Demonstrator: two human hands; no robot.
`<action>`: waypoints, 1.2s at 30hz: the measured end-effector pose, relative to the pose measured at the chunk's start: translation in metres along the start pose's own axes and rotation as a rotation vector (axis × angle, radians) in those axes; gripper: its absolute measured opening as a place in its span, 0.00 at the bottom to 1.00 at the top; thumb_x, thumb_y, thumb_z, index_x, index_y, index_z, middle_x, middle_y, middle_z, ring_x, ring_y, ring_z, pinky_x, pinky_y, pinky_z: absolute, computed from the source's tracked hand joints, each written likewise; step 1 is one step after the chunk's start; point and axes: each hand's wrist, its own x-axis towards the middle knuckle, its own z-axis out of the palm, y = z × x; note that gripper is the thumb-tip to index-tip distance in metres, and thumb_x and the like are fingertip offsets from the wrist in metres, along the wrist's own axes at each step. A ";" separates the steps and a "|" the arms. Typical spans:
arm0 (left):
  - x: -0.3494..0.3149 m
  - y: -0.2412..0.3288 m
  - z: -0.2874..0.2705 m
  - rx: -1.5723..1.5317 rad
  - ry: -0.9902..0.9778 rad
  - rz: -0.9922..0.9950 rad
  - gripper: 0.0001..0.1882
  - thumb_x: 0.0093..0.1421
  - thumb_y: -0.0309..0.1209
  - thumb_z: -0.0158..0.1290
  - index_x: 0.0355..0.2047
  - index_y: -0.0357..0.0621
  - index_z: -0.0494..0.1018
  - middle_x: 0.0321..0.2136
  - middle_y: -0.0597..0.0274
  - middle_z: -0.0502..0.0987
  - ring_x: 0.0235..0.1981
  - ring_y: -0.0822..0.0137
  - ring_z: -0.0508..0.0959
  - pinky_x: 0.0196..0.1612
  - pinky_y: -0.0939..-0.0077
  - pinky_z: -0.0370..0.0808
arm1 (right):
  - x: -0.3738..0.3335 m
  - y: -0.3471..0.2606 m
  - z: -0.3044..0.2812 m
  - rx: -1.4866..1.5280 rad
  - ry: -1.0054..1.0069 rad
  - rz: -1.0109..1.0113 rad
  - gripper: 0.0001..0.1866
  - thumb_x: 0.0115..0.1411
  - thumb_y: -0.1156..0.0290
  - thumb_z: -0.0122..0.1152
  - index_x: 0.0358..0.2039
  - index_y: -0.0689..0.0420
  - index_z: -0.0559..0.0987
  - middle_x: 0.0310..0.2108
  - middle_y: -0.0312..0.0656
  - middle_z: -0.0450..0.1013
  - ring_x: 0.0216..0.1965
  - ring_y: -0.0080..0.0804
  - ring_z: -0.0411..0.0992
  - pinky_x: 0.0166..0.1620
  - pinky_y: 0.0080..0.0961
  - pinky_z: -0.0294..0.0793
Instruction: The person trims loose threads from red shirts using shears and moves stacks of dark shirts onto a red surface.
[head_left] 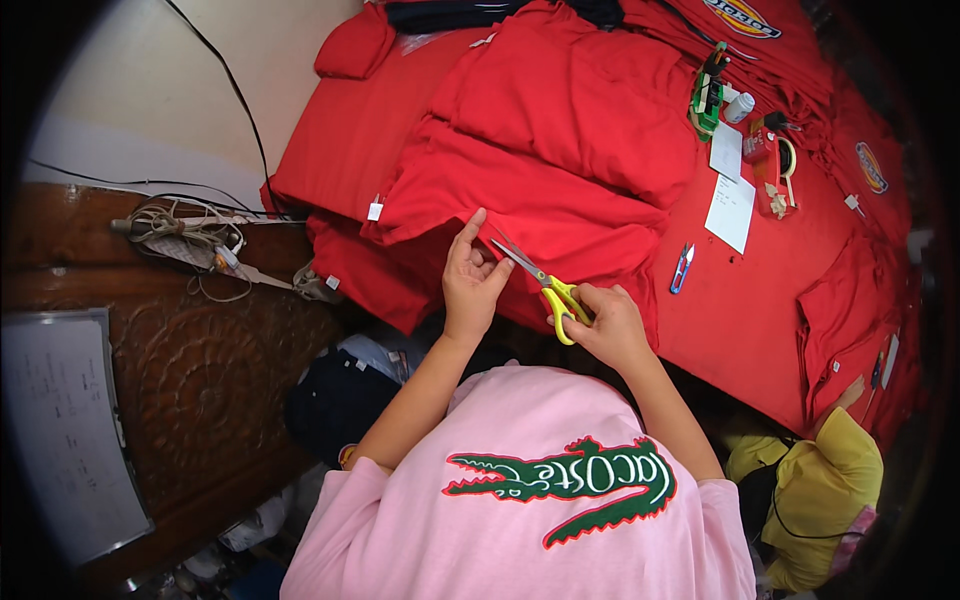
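Left hand (474, 288) curled half-open beside soft, wrinkled red fabric (530, 185), hold unclear | right hand (606, 326) closed round yellow-looped scissors (544, 279), 2 slim metal blades parted

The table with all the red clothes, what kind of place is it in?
Probably a clothing workshop: red garments are piled on the red-covered table, the right hand holds yellow-handled scissors, and small blue thread snips lie nearby.
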 end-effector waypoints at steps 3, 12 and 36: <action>-0.003 0.005 0.001 0.007 -0.039 -0.002 0.42 0.60 0.08 0.54 0.73 0.39 0.55 0.50 0.60 0.75 0.49 0.74 0.76 0.54 0.80 0.75 | 0.005 -0.002 -0.001 -0.013 -0.004 -0.009 0.15 0.52 0.59 0.73 0.30 0.57 0.79 0.20 0.41 0.73 0.25 0.41 0.72 0.37 0.35 0.66; -0.006 -0.002 -0.007 0.075 0.044 0.043 0.35 0.62 0.12 0.57 0.69 0.37 0.63 0.48 0.64 0.73 0.43 0.78 0.76 0.47 0.84 0.77 | 0.001 0.009 0.009 0.028 -0.045 0.000 0.13 0.54 0.61 0.71 0.30 0.57 0.79 0.20 0.45 0.74 0.23 0.44 0.71 0.36 0.39 0.67; 0.028 -0.002 -0.102 -0.410 0.385 0.158 0.26 0.69 0.23 0.46 0.68 0.44 0.65 0.60 0.51 0.73 0.61 0.63 0.74 0.66 0.66 0.69 | -0.008 0.008 0.012 0.934 0.102 0.395 0.12 0.60 0.82 0.70 0.35 0.58 0.73 0.27 0.27 0.70 0.29 0.11 0.66 0.31 0.13 0.64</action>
